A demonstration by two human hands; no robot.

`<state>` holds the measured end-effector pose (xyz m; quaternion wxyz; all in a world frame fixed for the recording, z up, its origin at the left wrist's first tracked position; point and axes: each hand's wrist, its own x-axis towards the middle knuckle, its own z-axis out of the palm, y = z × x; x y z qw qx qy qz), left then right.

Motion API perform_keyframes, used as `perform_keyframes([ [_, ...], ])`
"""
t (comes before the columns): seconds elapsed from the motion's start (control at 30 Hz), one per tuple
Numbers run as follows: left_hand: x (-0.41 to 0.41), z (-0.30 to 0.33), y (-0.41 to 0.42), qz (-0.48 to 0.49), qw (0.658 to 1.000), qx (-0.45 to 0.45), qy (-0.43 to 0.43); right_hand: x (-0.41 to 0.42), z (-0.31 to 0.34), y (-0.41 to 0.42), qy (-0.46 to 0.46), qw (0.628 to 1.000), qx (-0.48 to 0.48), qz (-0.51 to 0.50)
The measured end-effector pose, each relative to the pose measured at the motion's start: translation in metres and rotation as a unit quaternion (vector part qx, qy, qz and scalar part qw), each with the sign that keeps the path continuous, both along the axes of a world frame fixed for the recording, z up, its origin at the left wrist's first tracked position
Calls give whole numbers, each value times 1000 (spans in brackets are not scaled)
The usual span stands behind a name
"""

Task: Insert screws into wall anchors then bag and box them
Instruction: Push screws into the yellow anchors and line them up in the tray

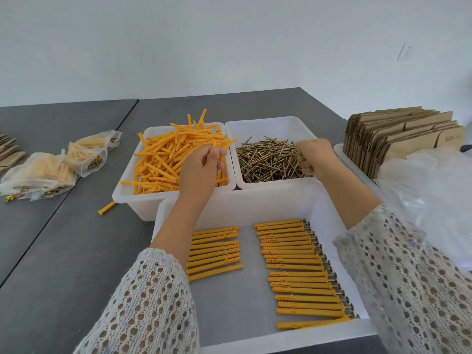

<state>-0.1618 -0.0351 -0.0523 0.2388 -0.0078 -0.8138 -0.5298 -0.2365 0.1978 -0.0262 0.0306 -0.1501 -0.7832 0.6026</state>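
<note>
A white bin (127, 198) at the back holds a heap of loose orange wall anchors (163, 159). Beside it on the right, another white bin (270, 123) holds brass screws (268, 159). My left hand (201, 167) reaches over the anchor bin and pinches an orange anchor at its fingertips. Over the right side of the screw bin, my right hand (314, 157) has its fingers curled on screws. In front, a large white tray (229, 297) carries two rows of assembled anchors with screws (298, 267).
Filled clear bags of anchors (51, 169) lie at the left on the grey table (63, 251). One loose anchor (107, 207) lies by the bin. Flat cardboard boxes (398, 139) stand in a bin at the right, with clear plastic bags (434, 200) in front.
</note>
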Motion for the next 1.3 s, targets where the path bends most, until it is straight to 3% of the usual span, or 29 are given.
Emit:
perform_keyframes([
  [0.1,-2,0,1,-1,1000,-8,-8,3,8,6,-38,984,-175,-4],
  [0.2,-3,-1,1,-7,1000,-22,-14,7,4,3,-29,961,-271,41],
  [0.47,2,-2,5,-17,995,-102,-9,19,-2,-23,18,927,-347,142],
  [0.63,5,-5,10,-35,956,-290,5,29,-9,-49,54,935,-276,217],
  [0.77,6,-6,6,-49,969,-243,-3,33,-11,-55,107,947,-226,204],
  [0.93,6,-4,9,-40,949,-313,-9,40,-13,-65,162,956,-155,190],
  [1.3,4,-4,9,-32,955,-294,-27,44,-19,-76,237,948,-55,202],
])
